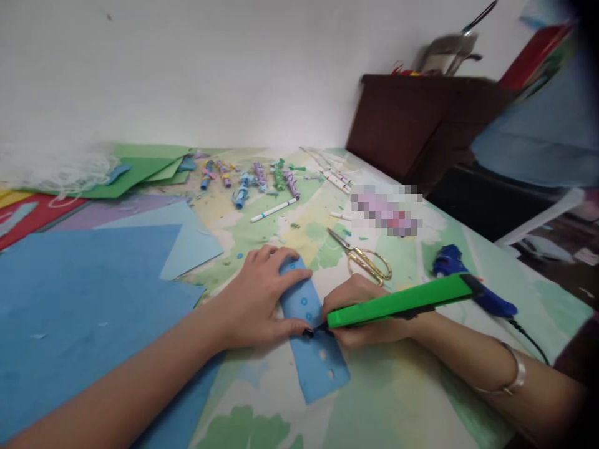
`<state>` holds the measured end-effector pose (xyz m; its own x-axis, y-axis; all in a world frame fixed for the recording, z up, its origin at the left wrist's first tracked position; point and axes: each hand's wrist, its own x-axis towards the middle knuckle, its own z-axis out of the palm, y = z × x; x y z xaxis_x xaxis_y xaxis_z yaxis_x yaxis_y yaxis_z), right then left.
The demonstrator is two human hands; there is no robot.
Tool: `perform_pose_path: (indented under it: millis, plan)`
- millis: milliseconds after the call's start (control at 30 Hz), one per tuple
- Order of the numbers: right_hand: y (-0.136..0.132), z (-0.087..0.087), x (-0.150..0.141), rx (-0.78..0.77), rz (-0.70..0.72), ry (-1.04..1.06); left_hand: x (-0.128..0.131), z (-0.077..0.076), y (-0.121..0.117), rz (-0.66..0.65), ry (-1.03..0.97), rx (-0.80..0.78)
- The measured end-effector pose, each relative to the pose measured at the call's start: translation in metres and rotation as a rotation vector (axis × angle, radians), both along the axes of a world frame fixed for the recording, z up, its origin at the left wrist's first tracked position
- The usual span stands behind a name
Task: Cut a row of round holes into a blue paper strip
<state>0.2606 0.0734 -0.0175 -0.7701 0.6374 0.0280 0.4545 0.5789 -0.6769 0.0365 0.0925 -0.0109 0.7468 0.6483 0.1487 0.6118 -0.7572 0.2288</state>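
Observation:
A narrow strip of blue paper (322, 368) lies on the table in front of me, with small drawn circles on it and a few cut holes towards its near end. My left hand (266, 296) presses flat on the strip, fingers and thumb spread. In my right hand (362, 312) is a green utility knife (397, 302), its handle slanting up to the right. The knife's tip meets the paper close to my left thumb; the blade itself is mostly hidden. Just beyond my right hand lie gold-handled scissors (369, 262).
Large blue sheets (93, 312) cover the left side, with green sheets (145, 168) and white stringy material (56, 165) behind. Several small decorated paper rolls (242, 190) and a marker (274, 210) lie farther back. On the right rests a blue glue gun (486, 296) with a cord.

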Motion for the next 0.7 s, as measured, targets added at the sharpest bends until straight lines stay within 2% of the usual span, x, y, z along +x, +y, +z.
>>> perform_pose_path:
  millis: [233, 400, 500, 700]
  plan:
    - [-0.003, -0.002, 0.003, -0.061, -0.030, 0.048, 0.004, 0.009, -0.015, 0.079, 0.094, -0.010]
    - [-0.001, 0.000, 0.003, -0.051, -0.039, 0.032, 0.007, 0.000, -0.023, 0.081, 0.169, -0.055]
    - [0.002, 0.002, 0.003, -0.055, -0.068, -0.051, 0.008, -0.007, -0.023, 0.071, 0.204, -0.070]
    - [0.007, 0.007, 0.002, -0.328, -0.066, -0.049, 0.010, -0.010, -0.022, 0.042, 0.245, -0.075]
